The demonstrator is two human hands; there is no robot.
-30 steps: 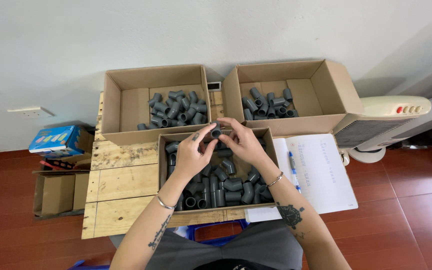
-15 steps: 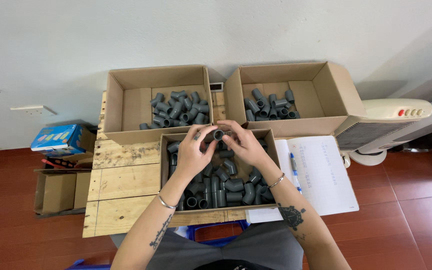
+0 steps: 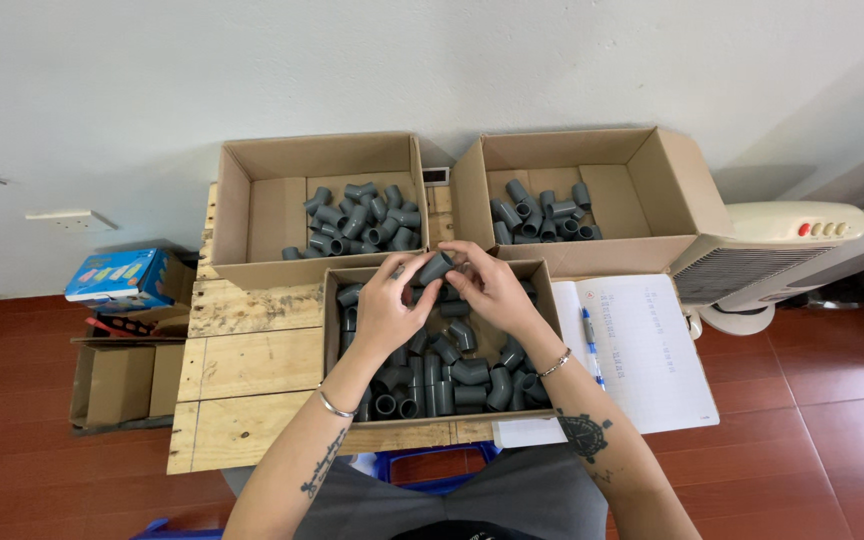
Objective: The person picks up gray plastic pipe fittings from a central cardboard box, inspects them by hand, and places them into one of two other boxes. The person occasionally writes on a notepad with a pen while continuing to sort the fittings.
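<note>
My left hand (image 3: 389,308) and my right hand (image 3: 492,290) meet over the near cardboard box (image 3: 333,330), which is full of grey plastic pipe fittings (image 3: 452,375). Both hands grip one grey pipe fitting (image 3: 434,268) between their fingertips, held above the box's far edge. A bracelet sits on each wrist. Two more open cardboard boxes stand behind: the left box (image 3: 252,205) and the right box (image 3: 642,195), each holding several grey fittings.
The boxes rest on a wooden pallet-style table (image 3: 247,365). An open notebook (image 3: 642,350) with a blue pen (image 3: 589,340) lies to the right. A white fan heater (image 3: 772,260) stands further right. A blue carton (image 3: 117,275) and an empty box (image 3: 117,385) sit on the red floor at left.
Both hands stay together over the near box, turning the grey fitting slightly between the fingers. Nothing else has moved.
</note>
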